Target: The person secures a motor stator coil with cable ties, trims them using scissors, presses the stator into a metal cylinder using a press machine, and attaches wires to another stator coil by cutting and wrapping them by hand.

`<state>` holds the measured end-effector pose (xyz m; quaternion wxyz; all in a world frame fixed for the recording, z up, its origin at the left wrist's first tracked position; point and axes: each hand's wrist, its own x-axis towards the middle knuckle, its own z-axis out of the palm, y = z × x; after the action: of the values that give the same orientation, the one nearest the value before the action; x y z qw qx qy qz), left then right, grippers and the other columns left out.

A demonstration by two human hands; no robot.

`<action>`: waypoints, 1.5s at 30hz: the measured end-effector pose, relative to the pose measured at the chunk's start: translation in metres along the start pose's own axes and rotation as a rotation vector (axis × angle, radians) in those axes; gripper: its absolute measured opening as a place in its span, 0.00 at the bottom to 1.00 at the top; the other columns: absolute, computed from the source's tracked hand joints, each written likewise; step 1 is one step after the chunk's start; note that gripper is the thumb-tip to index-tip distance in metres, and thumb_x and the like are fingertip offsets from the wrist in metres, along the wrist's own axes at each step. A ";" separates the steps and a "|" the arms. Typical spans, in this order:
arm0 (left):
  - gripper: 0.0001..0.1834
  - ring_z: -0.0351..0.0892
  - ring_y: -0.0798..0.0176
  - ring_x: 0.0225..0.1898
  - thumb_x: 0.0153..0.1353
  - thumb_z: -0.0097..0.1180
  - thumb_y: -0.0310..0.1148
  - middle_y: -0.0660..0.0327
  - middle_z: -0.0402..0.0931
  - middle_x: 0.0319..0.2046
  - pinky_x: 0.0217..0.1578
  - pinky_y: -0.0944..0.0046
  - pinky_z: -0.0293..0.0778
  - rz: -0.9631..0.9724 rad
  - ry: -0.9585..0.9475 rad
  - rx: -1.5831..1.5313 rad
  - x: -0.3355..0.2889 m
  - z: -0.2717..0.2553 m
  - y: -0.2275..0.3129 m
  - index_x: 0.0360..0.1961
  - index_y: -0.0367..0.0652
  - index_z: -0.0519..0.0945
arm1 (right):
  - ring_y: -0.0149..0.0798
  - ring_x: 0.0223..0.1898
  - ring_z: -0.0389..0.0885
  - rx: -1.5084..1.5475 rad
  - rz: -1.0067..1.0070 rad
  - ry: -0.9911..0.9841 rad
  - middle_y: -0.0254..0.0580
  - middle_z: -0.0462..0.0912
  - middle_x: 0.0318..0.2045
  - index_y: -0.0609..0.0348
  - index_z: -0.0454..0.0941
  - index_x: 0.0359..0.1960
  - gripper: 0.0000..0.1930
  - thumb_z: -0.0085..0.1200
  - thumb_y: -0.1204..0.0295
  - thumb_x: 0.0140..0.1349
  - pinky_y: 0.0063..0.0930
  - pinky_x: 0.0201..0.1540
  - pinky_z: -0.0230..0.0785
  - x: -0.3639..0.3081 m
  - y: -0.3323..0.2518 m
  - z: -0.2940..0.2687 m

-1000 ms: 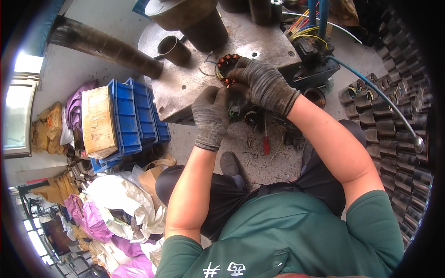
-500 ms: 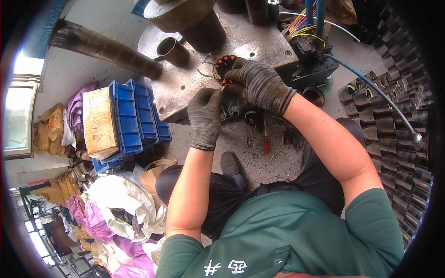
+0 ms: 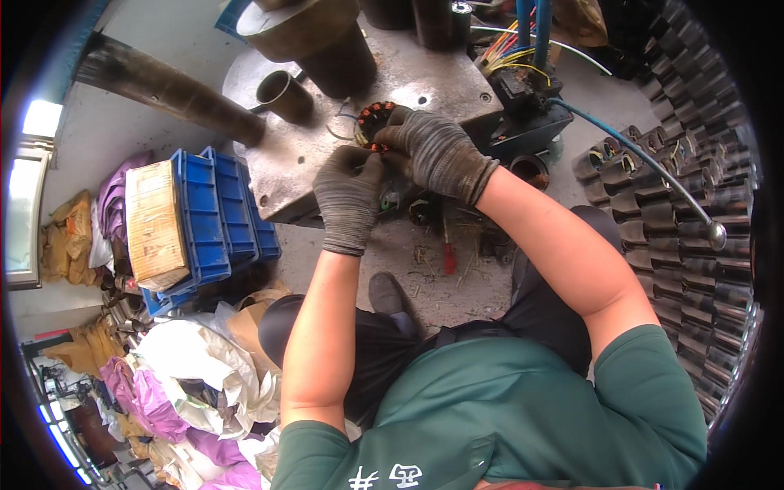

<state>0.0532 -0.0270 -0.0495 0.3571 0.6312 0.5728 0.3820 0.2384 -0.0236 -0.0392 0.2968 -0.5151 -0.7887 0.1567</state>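
Note:
A small ring-shaped motor stator [image 3: 372,116] with black slots and orange-copper windings is held over the near edge of the metal worktable [image 3: 287,170]. My right hand [image 3: 441,153], in a grey knitted glove, grips the ring from its right side. My left hand [image 3: 349,196], gloved the same way, has its fingers pinched together at the ring's lower edge. What lies between those fingertips is hidden. Thin wires stick out from the ring's left side over the tabletop.
An open metal cylinder [image 3: 286,96] and a large stepped metal piece [image 3: 331,49] stand on the table. Coloured wires [image 3: 510,49] lie at its right corner. Blue crates [image 3: 204,216] are stacked at left. Rows of metal cylinders [image 3: 670,220] fill the right. A red-handled tool [image 3: 449,260] is below.
The whole view has shifted, so the scene sits further left. My left hand has come slightly closer to my right hand, and a yellow bit at its fingertips no longer shows.

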 end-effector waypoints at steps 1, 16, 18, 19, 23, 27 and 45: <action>0.11 0.86 0.59 0.31 0.66 0.66 0.32 0.50 0.88 0.30 0.39 0.59 0.81 0.022 0.014 0.009 0.000 0.000 0.002 0.37 0.32 0.87 | 0.56 0.46 0.86 -0.006 0.003 -0.004 0.48 0.87 0.44 0.52 0.89 0.48 0.15 0.67 0.64 0.61 0.47 0.51 0.79 0.000 -0.001 0.000; 0.09 0.87 0.42 0.36 0.69 0.62 0.35 0.46 0.86 0.33 0.40 0.50 0.81 0.320 0.054 0.390 -0.005 -0.009 0.011 0.39 0.40 0.86 | 0.55 0.47 0.87 -0.029 0.024 -0.007 0.48 0.87 0.46 0.51 0.89 0.49 0.16 0.67 0.63 0.61 0.46 0.52 0.80 0.000 0.001 -0.001; 0.09 0.86 0.42 0.35 0.69 0.62 0.35 0.46 0.85 0.32 0.39 0.49 0.80 0.318 0.063 0.402 -0.004 -0.010 0.010 0.38 0.40 0.85 | 0.52 0.48 0.87 -0.010 0.022 -0.019 0.46 0.86 0.47 0.56 0.88 0.51 0.15 0.67 0.69 0.63 0.39 0.52 0.79 0.001 0.000 0.000; 0.09 0.86 0.44 0.33 0.68 0.63 0.33 0.45 0.85 0.31 0.37 0.51 0.80 0.348 0.083 0.374 -0.003 -0.009 0.009 0.37 0.38 0.86 | 0.52 0.48 0.87 -0.009 0.018 -0.022 0.46 0.86 0.47 0.56 0.88 0.51 0.15 0.67 0.69 0.63 0.39 0.52 0.79 0.001 0.000 0.001; 0.09 0.87 0.42 0.35 0.68 0.63 0.35 0.47 0.86 0.31 0.38 0.49 0.81 0.283 0.086 0.344 -0.003 -0.008 0.008 0.36 0.41 0.85 | 0.51 0.50 0.86 0.017 0.009 -0.015 0.47 0.86 0.49 0.56 0.87 0.52 0.15 0.67 0.71 0.64 0.38 0.54 0.79 0.002 0.003 0.003; 0.09 0.88 0.43 0.35 0.68 0.64 0.36 0.47 0.86 0.31 0.40 0.50 0.82 0.244 0.070 0.352 -0.009 -0.011 0.015 0.37 0.41 0.86 | 0.52 0.49 0.87 0.009 0.007 -0.011 0.45 0.86 0.49 0.54 0.87 0.52 0.16 0.67 0.65 0.64 0.41 0.55 0.79 0.001 0.002 -0.001; 0.09 0.87 0.47 0.31 0.68 0.64 0.34 0.46 0.86 0.30 0.37 0.52 0.80 0.121 0.042 0.249 -0.020 -0.025 0.001 0.37 0.38 0.86 | 0.51 0.49 0.87 -0.023 0.046 -0.039 0.44 0.86 0.48 0.55 0.88 0.51 0.17 0.69 0.63 0.62 0.40 0.54 0.80 0.001 -0.010 -0.008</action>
<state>0.0301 -0.0470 -0.0390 0.2403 0.6958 0.5840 0.3423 0.2358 -0.0273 -0.0275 0.2718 -0.5333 -0.7841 0.1642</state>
